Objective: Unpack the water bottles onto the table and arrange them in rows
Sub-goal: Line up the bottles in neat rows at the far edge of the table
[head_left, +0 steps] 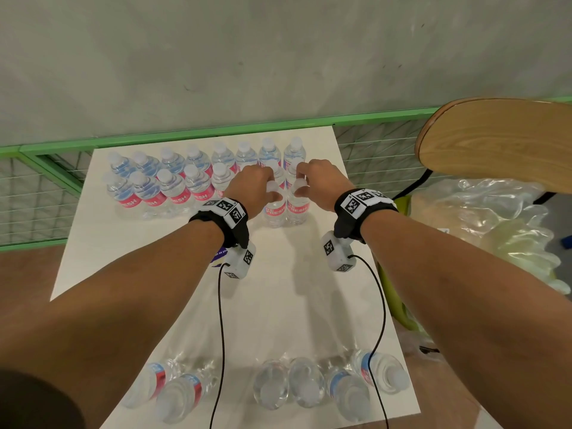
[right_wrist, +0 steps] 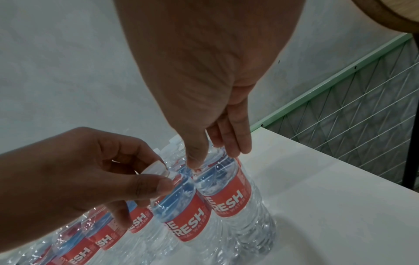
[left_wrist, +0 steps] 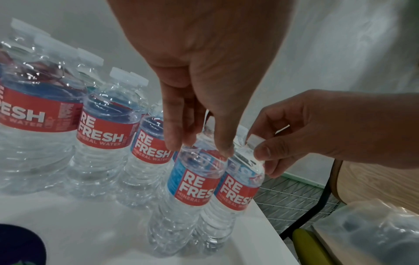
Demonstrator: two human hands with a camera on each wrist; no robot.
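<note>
Both my arms reach straight out over the desk (head_left: pixel 173 305). My left hand (head_left: pixel 250 188) hangs down with its fingers (left_wrist: pixel 172 129) bent, and it pinches the cap of the left bottle (head_left: pixel 275 209). My right hand (head_left: pixel 320 184) does the same and pinches the cap of the right bottle (head_left: pixel 297 207). These two bottles stand straight up, caps to the ceiling, touching side by side at 12 o'clock from me. Two rows of standing bottles (head_left: pixel 173 181) sit at 11 o'clock, just behind my hands. Six more bottles (head_left: pixel 305 382) lie flat at 6 o'clock, most with caps pointing at me.
</note>
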